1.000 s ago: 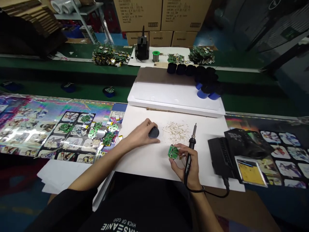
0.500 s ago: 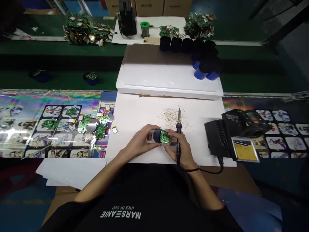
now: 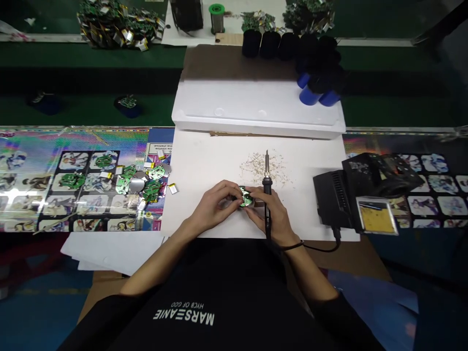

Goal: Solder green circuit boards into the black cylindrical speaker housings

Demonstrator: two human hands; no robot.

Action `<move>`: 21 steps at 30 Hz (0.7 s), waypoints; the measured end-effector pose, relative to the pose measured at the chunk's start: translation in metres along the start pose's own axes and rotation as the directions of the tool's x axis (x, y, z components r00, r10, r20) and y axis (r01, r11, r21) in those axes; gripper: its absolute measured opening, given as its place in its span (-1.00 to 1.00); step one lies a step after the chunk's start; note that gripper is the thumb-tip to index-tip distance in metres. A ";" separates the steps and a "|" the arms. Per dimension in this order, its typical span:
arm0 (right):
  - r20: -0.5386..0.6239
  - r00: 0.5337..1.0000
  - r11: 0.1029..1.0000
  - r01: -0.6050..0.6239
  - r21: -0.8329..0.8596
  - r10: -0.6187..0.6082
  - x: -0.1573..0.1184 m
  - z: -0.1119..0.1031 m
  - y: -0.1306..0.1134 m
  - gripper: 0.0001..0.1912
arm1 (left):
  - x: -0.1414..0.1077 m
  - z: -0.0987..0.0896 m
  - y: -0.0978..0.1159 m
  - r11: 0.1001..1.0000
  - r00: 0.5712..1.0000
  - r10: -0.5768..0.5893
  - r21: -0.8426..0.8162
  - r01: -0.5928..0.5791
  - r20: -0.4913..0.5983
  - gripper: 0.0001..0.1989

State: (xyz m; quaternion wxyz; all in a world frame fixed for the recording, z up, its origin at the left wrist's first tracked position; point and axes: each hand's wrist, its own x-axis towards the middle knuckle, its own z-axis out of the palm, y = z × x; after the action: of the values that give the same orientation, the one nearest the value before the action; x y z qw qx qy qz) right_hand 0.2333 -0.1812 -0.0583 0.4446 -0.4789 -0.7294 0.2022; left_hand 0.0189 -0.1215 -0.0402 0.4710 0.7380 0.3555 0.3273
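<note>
Over the white work surface (image 3: 204,161), my left hand (image 3: 215,205) is closed on one side of a small round piece with a green circuit board (image 3: 245,197). Its fingers cover most of the dark part. My right hand (image 3: 276,214) grips the board's other side with its fingertips. The same hand carries a black soldering iron (image 3: 267,195), its metal tip pointing away from me. Small scattered bits (image 3: 261,168) lie just beyond the hands.
A white foam block (image 3: 226,109) lies behind, with dark and blue cylinders (image 3: 310,95) at its right. A black soldering station (image 3: 332,200) and yellow sponge tray (image 3: 376,217) stand right. Loose circuit boards (image 3: 150,191) lie left. Board piles (image 3: 117,24) and a solder spool (image 3: 217,19) sit farther back.
The view has shifted, so the background sits higher. My left fingers have closed further over the round piece, hiding its dark part. The iron remains in my right hand.
</note>
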 end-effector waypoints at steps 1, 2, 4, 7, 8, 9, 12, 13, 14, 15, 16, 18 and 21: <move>-0.020 1.000 1.000 0.004 -0.011 -0.004 -0.001 0.000 -0.001 -0.46 | 0.000 0.002 0.000 1.000 1.000 -0.013 -0.006 0.013 -0.008 -0.91; -0.038 0.999 1.000 0.004 -0.022 -0.005 -0.002 0.000 -0.001 -0.48 | -0.001 0.004 -0.001 0.999 0.999 -0.040 -0.016 0.039 -0.021 -0.91; -0.055 0.998 0.999 0.001 -0.042 -0.004 -0.003 0.000 -0.002 -0.53 | -0.001 0.006 0.000 0.991 0.990 -0.128 -0.055 0.125 -0.055 -0.90; -0.039 0.999 0.997 0.017 -0.070 -0.020 -0.003 -0.001 -0.001 -0.60 | -0.002 0.008 0.001 0.958 0.966 -0.244 -0.176 0.226 -0.086 -0.82; -0.028 0.999 0.996 0.032 -0.080 -0.034 -0.002 -0.001 -0.001 -0.59 | -0.002 0.008 0.002 0.949 0.962 -0.260 -0.208 0.238 -0.087 -0.80; -0.017 0.998 0.995 0.052 -0.089 -0.053 -0.002 -0.001 0.000 -0.57 | -0.002 0.007 0.002 0.942 0.959 -0.270 -0.229 0.245 -0.084 -0.79; -0.016 0.995 0.987 0.100 -0.128 -0.103 0.000 0.000 0.001 -0.54 | -0.002 0.005 0.003 0.934 0.956 -0.284 -0.247 0.259 -0.073 -0.81; -0.027 0.994 0.985 0.100 -0.143 -0.105 0.001 0.001 0.001 -0.54 | -0.002 0.005 0.003 0.933 0.956 -0.286 -0.247 0.261 -0.069 -0.82; -0.041 0.994 0.983 0.094 -0.154 -0.102 0.001 0.001 0.000 -0.55 | -0.002 0.004 0.003 0.933 0.956 -0.285 -0.246 0.261 -0.067 -0.82; -0.053 0.994 0.984 0.082 -0.158 -0.092 0.001 0.002 -0.001 -0.55 | -0.003 0.004 0.004 0.936 0.957 -0.282 -0.240 0.259 -0.068 -0.83; -0.059 0.995 0.986 0.066 -0.150 -0.076 0.001 0.002 -0.002 -0.54 | -0.003 0.004 0.004 0.939 0.959 -0.276 -0.233 0.253 -0.071 -0.84; -0.058 0.998 0.994 0.029 -0.101 -0.035 0.000 0.002 -0.004 -0.51 | -0.003 0.004 0.004 0.949 0.964 -0.251 -0.218 0.228 -0.084 -0.86; -0.088 0.995 0.999 -0.048 0.022 0.050 0.000 0.001 -0.008 -0.53 | -0.002 0.005 0.004 0.969 0.979 -0.177 -0.195 0.155 -0.099 -0.89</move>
State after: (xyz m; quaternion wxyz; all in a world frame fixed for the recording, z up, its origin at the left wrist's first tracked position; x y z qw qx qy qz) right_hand 0.2278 -0.1848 -0.0530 0.4760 -0.5006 -0.6952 0.1988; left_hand 0.0231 -0.1267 -0.0388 0.5423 0.6382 0.4107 0.3605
